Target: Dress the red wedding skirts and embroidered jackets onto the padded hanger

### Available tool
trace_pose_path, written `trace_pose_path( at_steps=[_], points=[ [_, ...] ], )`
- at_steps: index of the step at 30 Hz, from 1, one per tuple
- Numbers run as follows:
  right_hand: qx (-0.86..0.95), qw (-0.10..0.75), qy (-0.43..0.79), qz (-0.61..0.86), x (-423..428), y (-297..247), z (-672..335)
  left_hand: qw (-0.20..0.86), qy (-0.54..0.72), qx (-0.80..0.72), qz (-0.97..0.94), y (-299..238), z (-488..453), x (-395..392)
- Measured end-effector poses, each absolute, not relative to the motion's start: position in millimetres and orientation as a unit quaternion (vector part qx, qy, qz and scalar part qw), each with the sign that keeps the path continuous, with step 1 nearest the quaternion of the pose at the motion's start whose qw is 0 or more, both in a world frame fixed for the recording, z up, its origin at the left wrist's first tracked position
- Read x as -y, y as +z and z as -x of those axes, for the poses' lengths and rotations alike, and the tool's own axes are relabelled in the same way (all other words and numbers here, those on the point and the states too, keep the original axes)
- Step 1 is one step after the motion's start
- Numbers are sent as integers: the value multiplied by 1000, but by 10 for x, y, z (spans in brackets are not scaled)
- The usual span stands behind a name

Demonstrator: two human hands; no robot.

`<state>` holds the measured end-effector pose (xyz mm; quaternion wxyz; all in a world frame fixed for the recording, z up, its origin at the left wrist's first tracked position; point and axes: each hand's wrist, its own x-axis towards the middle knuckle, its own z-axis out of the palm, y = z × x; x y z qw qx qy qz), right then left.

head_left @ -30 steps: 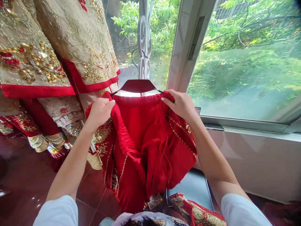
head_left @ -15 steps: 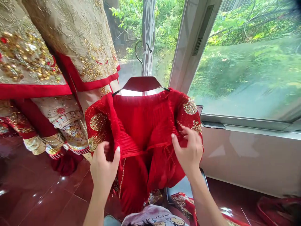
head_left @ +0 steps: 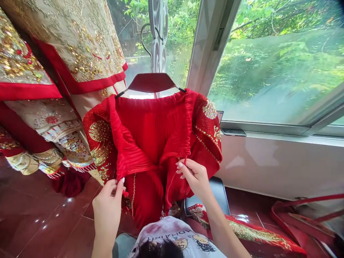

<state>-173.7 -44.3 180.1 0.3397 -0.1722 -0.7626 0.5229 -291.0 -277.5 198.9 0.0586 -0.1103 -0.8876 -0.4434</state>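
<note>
A red embroidered jacket (head_left: 139, 125) with gold and silver beadwork on its sleeves hangs from a dark red hanger (head_left: 150, 83), its front open and its pleated red inside showing. My left hand (head_left: 107, 204) is closed at the garment's lower left, thumb and fingers pinching the end of a gathered red edge. At the right side, my right hand (head_left: 197, 175) pinches a thin red strip that hangs from the matching gathered edge. My fingers partly hide both held ends.
Beaded cream and red garments (head_left: 88, 50) hang at the left. A phone (head_left: 233, 132) lies on the windowsill. Below are a dark chair (head_left: 219, 191) and red-and-gold embroidered cloth (head_left: 258, 231). Red straps and a frame-like object (head_left: 290, 222) stand at the lower right.
Both hands have gone from loosely open in front of the jacket to pinching its gathered red edges, each moving lower. The view has shifted slightly to the right.
</note>
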Motion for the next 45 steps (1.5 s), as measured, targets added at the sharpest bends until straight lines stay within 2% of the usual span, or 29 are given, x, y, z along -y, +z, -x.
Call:
trace_pose_path(
  at_steps=[3,7,10,14,18,21,26,35,42,45],
  points=[
    [794,351,454,200,408,1745,1720,-28,-523,840,144,1891,2785,2607],
    [776,252,561,142,496,1781,1802,-151,-573,752,287,1717,2491,2051],
    [753,215,608,132,598,1853,1904,-178,-612,700,322,1550,2404,1709],
    [711,176,674,95,678,1911,1964,-211,-662,649,309,1421,2493,1634],
    [671,220,703,84,726,1922,1927,-214,-665,655,288,1413,2624,1821],
    [673,263,685,94,762,1915,1903,-134,-681,678,243,1381,2675,1982],
    [701,312,630,118,854,1846,1941,116,-643,686,320,1423,2618,2121],
    [745,324,578,73,1034,1862,1922,367,-470,666,449,2088,2684,2063],
    [759,336,553,69,1061,1852,1944,430,-396,661,469,2757,2902,1939],
    [748,334,569,67,1069,1859,1916,335,-348,714,508,2966,3047,1764]
  ],
)
